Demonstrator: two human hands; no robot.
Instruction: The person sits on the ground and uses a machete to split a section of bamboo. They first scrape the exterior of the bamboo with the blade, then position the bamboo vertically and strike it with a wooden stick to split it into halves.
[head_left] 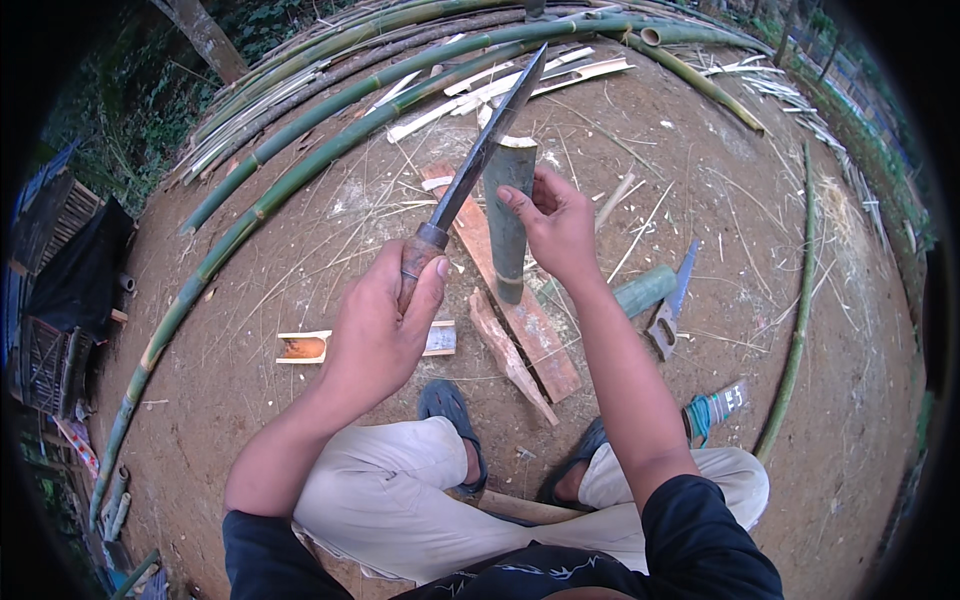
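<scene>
My left hand (375,320) is wrapped round the wooden handle of a machete (486,147). Its long dark blade points up and away to the right, crossing close to the top of a green piece of bamboo (507,225). Whether the blade touches the bamboo I cannot tell. My right hand (552,220) grips this piece from its right side, thumb on the near face. The bamboo stands nearly upright, with a pale cut edge at its top and a node near its lower end. Below it lies a reddish wooden plank (540,345).
A handsaw (673,305) and a short green bamboo section (645,290) lie at right. Split bamboo (303,347) and a rough wood piece (510,355) lie near my feet. Long bamboo poles (330,160) curve across the back and left; another pole (800,330) lies right.
</scene>
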